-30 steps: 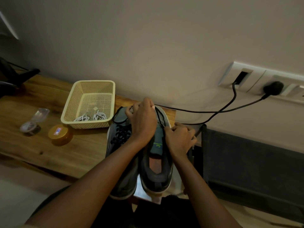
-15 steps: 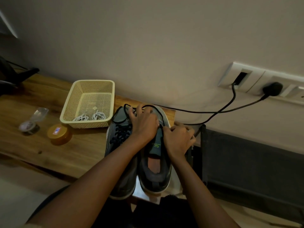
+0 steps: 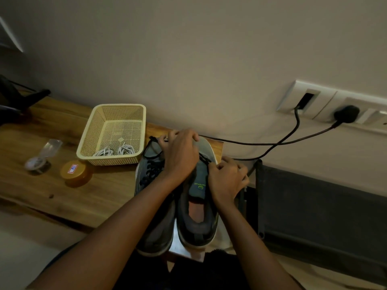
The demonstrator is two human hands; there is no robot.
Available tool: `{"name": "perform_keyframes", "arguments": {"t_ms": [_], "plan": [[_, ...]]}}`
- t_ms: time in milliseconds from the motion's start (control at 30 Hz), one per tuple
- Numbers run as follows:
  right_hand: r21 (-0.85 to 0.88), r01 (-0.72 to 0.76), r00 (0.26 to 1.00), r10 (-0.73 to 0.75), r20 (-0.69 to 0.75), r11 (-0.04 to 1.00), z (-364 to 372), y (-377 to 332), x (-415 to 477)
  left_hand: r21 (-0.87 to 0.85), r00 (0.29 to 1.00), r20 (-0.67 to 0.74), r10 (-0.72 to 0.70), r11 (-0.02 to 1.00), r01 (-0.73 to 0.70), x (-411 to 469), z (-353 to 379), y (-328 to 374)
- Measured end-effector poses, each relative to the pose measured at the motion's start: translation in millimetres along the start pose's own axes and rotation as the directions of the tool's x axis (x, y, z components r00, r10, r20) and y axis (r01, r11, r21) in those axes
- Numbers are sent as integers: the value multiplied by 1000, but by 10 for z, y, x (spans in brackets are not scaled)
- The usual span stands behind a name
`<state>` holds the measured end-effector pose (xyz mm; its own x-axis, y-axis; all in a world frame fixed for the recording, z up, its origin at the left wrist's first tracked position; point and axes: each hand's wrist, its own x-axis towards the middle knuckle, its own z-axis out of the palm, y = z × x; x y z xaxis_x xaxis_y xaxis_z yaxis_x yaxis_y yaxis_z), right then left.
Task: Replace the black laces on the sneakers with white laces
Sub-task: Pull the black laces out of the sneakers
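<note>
Two shoes, the left sneaker (image 3: 149, 185) and the right sneaker (image 3: 199, 218), are stood side by side at the end of the table (image 3: 62, 195) with their toes to the wall, presumably so that the eyelets are within easy reach. The right sneaker's black lace (image 3: 204, 160) is pinched near the toe by the curled left hand (image 3: 180, 155) and gripped beside the tongue by the closed right hand (image 3: 227, 178), a hold judged fit for drawing it out. The white laces (image 3: 114, 151) are kept coiled in the basket (image 3: 119, 106) just beside the shoes, ready for relacing.
</note>
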<state>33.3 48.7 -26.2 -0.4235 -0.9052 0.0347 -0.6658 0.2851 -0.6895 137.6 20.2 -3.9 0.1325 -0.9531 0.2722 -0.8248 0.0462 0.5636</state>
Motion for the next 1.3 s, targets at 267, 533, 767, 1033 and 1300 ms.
{"name": "perform_keyframes", "arguments": {"t_ms": [267,533,767,1033,1300], "plan": [[66,-56,998,57,-7,996,13,4,14,300,950,310,34,945,-132,-79,9,45],[86,-119,993,121,-11,989,9,14,-1,322,982,190,-13,945,-50,-58,74,54],[112,-116,993,117,3,987,7,43,3,127,989,-99,-113,984,125,-47,26,-10],[93,-116,993,115,14,989,-1,13,41,246,962,257,92,956,-157,-131,38,88],[127,-82,997,80,20,988,-2,7,53,304,953,303,-13,949,-84,-122,38,100]]}}
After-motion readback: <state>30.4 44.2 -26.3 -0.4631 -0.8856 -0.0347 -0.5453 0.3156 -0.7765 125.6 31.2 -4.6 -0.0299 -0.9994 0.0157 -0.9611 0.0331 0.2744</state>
